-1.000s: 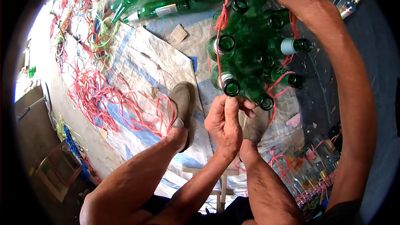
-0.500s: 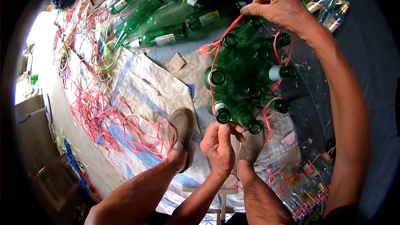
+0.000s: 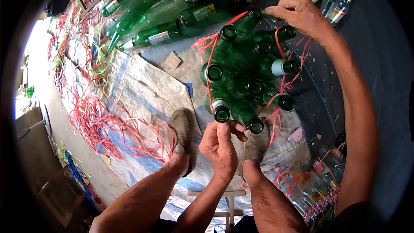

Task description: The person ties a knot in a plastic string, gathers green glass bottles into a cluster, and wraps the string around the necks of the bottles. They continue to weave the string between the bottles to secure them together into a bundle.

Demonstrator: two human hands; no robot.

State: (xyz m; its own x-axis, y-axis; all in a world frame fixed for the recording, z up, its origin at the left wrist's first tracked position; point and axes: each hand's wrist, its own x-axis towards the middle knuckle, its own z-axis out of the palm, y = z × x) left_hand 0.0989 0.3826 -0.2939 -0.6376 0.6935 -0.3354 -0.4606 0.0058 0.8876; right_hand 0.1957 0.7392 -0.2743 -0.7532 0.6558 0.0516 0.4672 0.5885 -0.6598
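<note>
The cluster of green glass bottles [image 3: 243,73] stands mouths-up at the centre of the frame, over your brown textured shoes [image 3: 181,127]. Your left hand [image 3: 219,152] has its thumb against the lowest bottle mouth (its other fingertips are partly hidden), so you cannot tell whether that grip is clamped. Your right hand [image 3: 302,17], upper right of centre, brings thumb and forefinger to the top bottle's mouth; whether they pinch anything is unclear. Thin red plastic cord [image 3: 209,42] runs along the cluster's left side, knotted near the upper left mouth. More green bottles [image 3: 158,38] lie at upper left.
</note>
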